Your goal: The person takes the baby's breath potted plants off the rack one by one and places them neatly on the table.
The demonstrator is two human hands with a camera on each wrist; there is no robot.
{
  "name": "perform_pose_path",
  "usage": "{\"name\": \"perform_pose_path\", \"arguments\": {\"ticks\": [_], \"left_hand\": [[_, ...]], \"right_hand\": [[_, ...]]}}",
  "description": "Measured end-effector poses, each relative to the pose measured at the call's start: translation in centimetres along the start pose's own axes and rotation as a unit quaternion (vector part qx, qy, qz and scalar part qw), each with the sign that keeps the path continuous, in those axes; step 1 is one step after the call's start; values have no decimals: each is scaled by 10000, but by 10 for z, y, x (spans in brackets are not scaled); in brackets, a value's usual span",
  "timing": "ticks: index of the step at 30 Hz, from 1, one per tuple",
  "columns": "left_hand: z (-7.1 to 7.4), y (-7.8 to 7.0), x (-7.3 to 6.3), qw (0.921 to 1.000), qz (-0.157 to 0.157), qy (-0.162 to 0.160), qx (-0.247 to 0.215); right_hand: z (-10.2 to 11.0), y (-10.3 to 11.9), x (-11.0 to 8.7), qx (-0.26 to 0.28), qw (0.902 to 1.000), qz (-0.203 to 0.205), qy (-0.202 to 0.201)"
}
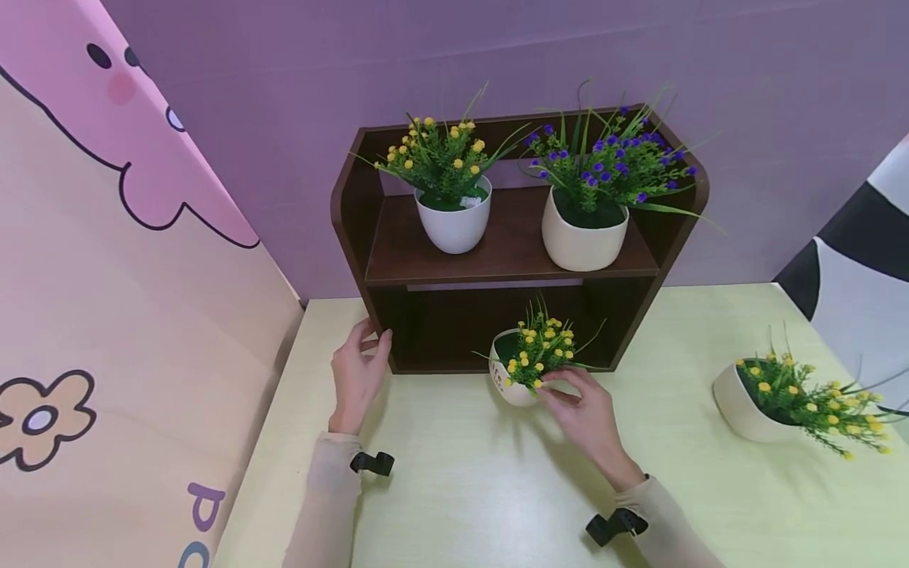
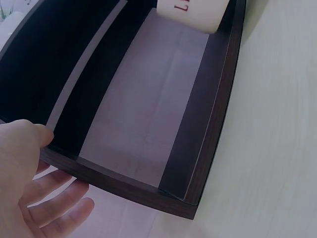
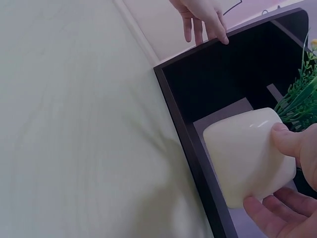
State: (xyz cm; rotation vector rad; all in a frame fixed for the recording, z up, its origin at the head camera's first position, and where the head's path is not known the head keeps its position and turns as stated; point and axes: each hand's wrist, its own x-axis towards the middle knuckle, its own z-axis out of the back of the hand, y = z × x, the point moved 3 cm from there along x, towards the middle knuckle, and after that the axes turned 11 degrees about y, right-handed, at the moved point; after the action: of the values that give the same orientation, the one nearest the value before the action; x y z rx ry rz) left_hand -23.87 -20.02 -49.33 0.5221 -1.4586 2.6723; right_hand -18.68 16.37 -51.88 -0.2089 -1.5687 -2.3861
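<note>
My right hand point(image 1: 584, 414) holds a cream pot of artificial yellow flowers point(image 1: 513, 388) at the front of the shelf's lower level. The pot is tilted, with red lettering on its side; in the right wrist view thumb and fingers grip the smooth white pot point(image 3: 247, 153). My left hand point(image 1: 360, 377) holds the left side panel of the dark brown wooden shelf point(image 1: 511, 276). In the left wrist view, the thumb point(image 2: 43, 135) lies over the panel's edge and the other fingers are on its outer side.
On the upper level stand a white pot with yellow flowers point(image 1: 454, 225) and a cream pot with purple flowers point(image 1: 584, 241). Another cream pot with yellow flowers point(image 1: 753, 410) lies tipped on the pale table point(image 1: 454, 489) at right. A purple backdrop point(image 1: 248, 95) hangs behind.
</note>
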Motion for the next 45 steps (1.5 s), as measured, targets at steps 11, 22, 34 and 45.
{"name": "perform_pose_path", "arguments": {"ticks": [11,22,34,45], "left_hand": [[0,-2,5,9994,72,247,213],[-2,-8,12,9982,-78,395,440],[0,-10,11,9957,-199,281,859],[-3,-7,11,9962,-134,362,783]], "right_hand": [[19,-4,-19,-144,9996,-209,-114],[42,-9,-36,-205,9987,-197,-428],[70,-24,-53,-489,9921,-680,-930],[96,-36,-62,-586,9862,-1013,-1173]]}}
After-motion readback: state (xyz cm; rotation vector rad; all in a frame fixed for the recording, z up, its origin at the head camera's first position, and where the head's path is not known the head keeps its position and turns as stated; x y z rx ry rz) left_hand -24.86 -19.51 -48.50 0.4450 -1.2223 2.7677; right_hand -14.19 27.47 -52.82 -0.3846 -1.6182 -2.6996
